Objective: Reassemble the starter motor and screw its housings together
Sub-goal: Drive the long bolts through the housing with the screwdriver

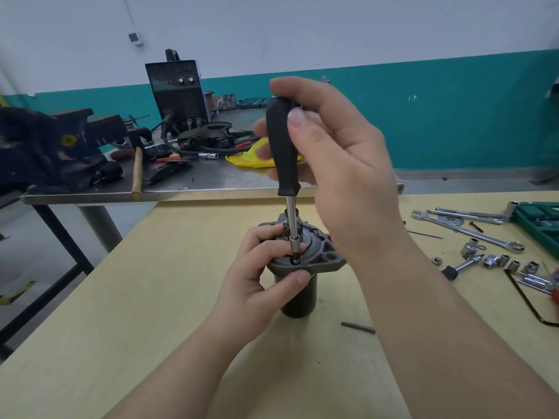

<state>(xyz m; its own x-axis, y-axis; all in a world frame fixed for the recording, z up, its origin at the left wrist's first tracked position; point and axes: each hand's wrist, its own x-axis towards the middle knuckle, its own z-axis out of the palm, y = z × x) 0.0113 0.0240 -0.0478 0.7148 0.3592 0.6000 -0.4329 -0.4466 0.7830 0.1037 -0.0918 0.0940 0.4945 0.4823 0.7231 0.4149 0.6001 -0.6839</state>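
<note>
The starter motor (298, 297) stands upright on the wooden table, a dark cylinder with a grey flanged housing (325, 257) on top. My left hand (257, 279) grips the housing's near left side, thumb on the cylinder's upper edge. My right hand (329, 158) holds the black handle of a nut driver (282, 146) held upright above the motor. Its chrome shaft ends in a socket (294, 247) set on a bolt at the flange's front edge. The bolt itself is hidden under the socket.
To the right lie wrenches (472, 229), several loose sockets (496, 261), a small extension bar (462, 266) and a green tool case (538, 225). A dark pin (358, 327) lies near the motor. Behind is a metal bench (181, 192) with a vise (51, 146), hammer, welder and yellow rag.
</note>
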